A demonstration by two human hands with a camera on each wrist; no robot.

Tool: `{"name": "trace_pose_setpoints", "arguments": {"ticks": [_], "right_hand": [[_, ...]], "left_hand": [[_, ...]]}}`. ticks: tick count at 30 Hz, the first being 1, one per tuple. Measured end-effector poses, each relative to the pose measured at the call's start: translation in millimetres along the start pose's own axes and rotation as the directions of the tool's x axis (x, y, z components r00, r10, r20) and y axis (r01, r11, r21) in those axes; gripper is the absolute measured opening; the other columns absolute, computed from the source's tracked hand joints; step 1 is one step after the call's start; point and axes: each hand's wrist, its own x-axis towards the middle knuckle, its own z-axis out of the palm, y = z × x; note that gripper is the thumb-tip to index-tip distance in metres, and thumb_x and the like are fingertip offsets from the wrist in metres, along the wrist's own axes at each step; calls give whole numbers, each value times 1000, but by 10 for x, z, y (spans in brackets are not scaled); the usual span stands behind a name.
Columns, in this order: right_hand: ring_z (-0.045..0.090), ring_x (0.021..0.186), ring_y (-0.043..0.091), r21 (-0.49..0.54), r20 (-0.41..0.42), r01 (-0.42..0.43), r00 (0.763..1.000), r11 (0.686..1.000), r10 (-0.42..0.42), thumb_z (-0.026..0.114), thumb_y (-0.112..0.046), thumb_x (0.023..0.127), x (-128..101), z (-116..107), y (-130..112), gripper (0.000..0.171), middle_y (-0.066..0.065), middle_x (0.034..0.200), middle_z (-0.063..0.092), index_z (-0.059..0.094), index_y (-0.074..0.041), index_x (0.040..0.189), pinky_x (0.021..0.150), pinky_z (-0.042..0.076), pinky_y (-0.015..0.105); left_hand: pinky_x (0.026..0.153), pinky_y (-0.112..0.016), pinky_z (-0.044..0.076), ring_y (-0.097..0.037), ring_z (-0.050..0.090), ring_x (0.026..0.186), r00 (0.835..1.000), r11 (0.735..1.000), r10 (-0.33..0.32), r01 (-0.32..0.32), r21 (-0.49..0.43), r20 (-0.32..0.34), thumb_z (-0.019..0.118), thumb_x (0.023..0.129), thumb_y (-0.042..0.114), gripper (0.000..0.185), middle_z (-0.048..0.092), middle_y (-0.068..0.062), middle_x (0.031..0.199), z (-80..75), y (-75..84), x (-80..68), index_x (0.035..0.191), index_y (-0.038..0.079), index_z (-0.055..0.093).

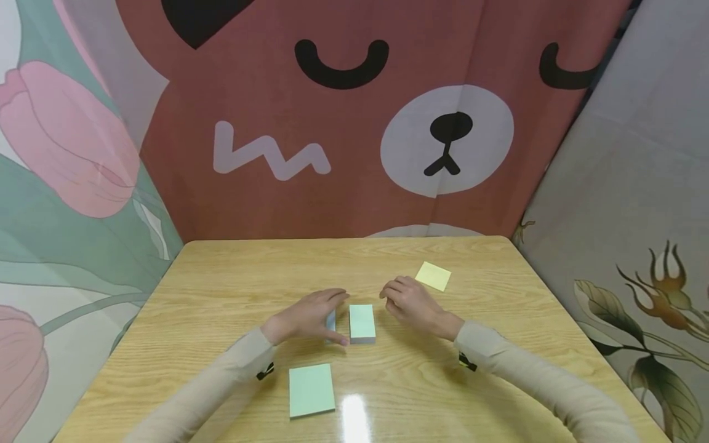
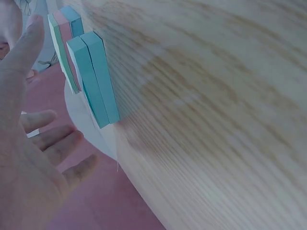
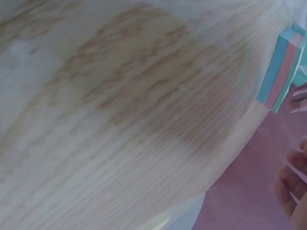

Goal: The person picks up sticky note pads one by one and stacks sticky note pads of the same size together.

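With the left hand (image 1: 306, 318) curled round a blue pad (image 1: 331, 320) and the right hand (image 1: 411, 303) loose and empty, keep that grip square beside the green stack (image 1: 362, 322).

Wooden table (image 1: 232, 283) sat against a red bear-face backdrop (image 1: 343, 154). Tulip-print panel (image 1: 72, 172) stood left, grey floral panel (image 1: 637, 215) right. Yellow sticky note (image 1: 433, 275) lay flat far right on the table; a green pad (image 1: 311, 389) lay flat near the front edge.
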Motion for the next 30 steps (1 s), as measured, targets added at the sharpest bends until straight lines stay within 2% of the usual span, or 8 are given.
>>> {"name": "trace_pose_setpoints", "arguments": {"ticks": [6, 17, 30], "right_hand": [[63, 84, 20, -7, 18, -32, 999, 999, 32, 64, 1, 84, -47, -28, 50, 14, 2, 90, 70, 73, -7, 91, 77, 52, 34], [61, 76, 19, -56, -55, -67, 996, 996, 64, 63, -3, 81, -134, 4, 115, 13, 2, 86, 69, 73, -8, 87, 67, 52, 34], [61, 78, 20, -71, -27, -115, 993, 991, 113, 63, -5, 82, -183, -37, 185, 11, 3, 88, 70, 73, -7, 88, 69, 50, 35]], "left_hand": [[112, -50, 32, -34, 35, 140, 998, 999, 32, -33, -8, -46, 69, 82, 64, 99, 35, -18, 154, -16, -14, -48, 152, 3, 35], [111, -48, 34, -30, 39, 137, 988, 996, 86, -87, 2, -127, 63, 91, 58, 79, 41, -15, 150, 10, -63, -110, 147, 6, 44], [108, -51, 37, -26, 45, 132, 956, 985, 174, -170, 34, -236, 63, 95, 48, 56, 50, -10, 141, -14, -70, -182, 135, 10, 56]]}}
